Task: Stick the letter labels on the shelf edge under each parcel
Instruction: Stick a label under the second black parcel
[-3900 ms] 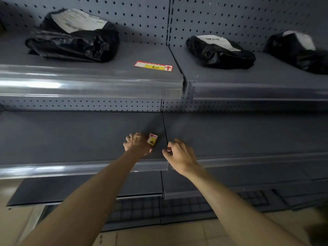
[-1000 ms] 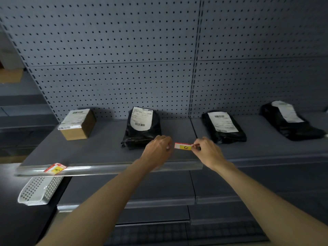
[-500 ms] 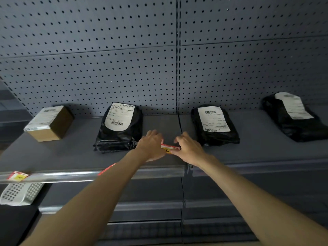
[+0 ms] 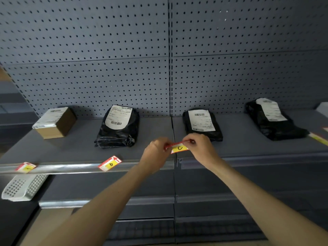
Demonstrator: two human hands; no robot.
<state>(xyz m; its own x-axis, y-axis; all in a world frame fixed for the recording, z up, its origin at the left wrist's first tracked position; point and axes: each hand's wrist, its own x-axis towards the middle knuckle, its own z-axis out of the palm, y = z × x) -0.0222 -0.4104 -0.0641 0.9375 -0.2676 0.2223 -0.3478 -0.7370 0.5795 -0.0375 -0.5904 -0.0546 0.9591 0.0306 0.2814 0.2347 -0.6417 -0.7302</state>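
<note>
Both hands pinch the C label [image 4: 179,147] above the shelf edge [image 4: 248,159], which runs bare to the right of the grip. Just behind the grip lies a black parcel [image 4: 202,124]. Left of it, the b label [image 4: 110,163] already occupies the edge.

— What's at the middle of the frame?
— The left hand [image 4: 156,150] and right hand [image 4: 198,148] pinch a "C" label [image 4: 179,148] between them, above the shelf edge [image 4: 71,168].
— And lower left?
— A "b" label [image 4: 110,163] sits on that edge, below a black parcel [image 4: 118,128]; a cardboard box [image 4: 55,122] lies further left.
</note>
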